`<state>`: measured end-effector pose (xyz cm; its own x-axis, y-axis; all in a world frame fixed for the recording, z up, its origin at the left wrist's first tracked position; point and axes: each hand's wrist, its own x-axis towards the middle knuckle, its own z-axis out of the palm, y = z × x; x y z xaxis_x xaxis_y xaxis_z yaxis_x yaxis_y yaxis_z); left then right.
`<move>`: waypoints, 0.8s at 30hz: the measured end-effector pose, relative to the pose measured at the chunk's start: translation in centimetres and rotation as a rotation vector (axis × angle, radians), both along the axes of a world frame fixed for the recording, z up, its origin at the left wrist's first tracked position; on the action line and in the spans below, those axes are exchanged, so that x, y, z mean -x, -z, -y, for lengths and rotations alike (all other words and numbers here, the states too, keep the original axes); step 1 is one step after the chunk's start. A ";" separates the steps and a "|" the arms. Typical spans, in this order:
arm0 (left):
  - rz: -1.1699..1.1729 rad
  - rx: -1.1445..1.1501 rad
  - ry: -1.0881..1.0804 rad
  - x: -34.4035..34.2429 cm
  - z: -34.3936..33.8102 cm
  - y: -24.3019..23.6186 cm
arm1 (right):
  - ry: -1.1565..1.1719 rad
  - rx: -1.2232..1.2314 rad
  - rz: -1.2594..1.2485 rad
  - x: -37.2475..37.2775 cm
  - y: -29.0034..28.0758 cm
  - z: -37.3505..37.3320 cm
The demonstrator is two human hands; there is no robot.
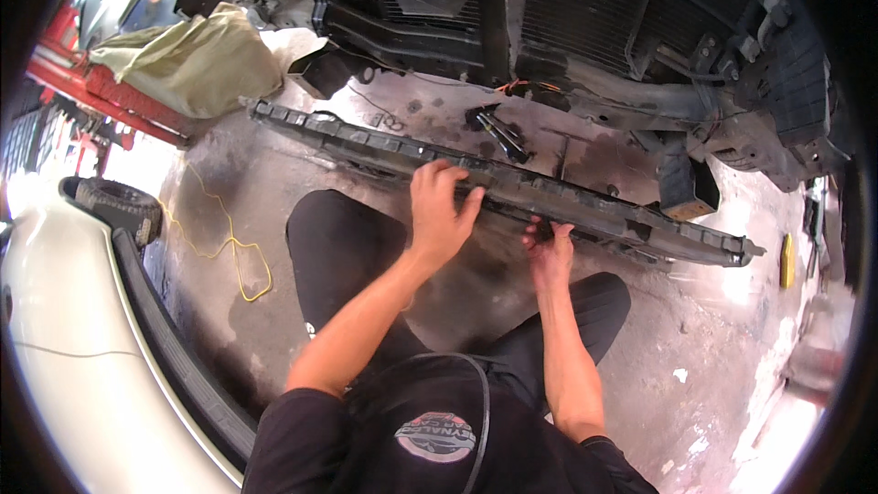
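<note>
The long black bar (526,188) lay on the floor (480,288) before the knees (338,229), probably best steadied by the spread left hand (443,212) while the curled right hand (551,254), its hold impossible to tell, worked gently nearby.

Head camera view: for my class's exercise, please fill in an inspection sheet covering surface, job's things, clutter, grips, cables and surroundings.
Surface: grey floor with dark stains.
Job's things: long black bar, crosswise in front of the person.
Clutter: slim tool-like items beyond the bar; yellow object near its right end.
Grips: left hand over the bar's near edge, thumb and fingers apart; right hand at that edge, fingertips gathered, contents unclear.
Cables: yellow cord, loosely looped on the floor at left; orange wires by the vehicle front.
Surroundings: pale curved panel and tyre at left; olive cloth by red frame.
</note>
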<state>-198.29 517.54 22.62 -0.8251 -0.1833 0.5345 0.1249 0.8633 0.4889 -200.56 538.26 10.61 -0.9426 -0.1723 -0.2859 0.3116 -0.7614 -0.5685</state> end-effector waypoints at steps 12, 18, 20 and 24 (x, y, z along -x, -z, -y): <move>0.223 -2.072 0.031 0.0 1.0 10.0 | 0.016 -0.035 -0.044 -0.7 1.8 -0.1; 0.131 -2.074 0.088 2.8 2.7 9.4 | 0.027 0.073 -0.036 0.5 1.9 -0.1; 0.126 -2.009 0.135 3.9 2.0 8.4 | 0.033 0.099 -0.042 1.2 1.5 -0.1; 0.144 -1.999 0.131 4.8 3.7 8.7 | 0.058 0.117 -0.012 1.3 1.6 0.6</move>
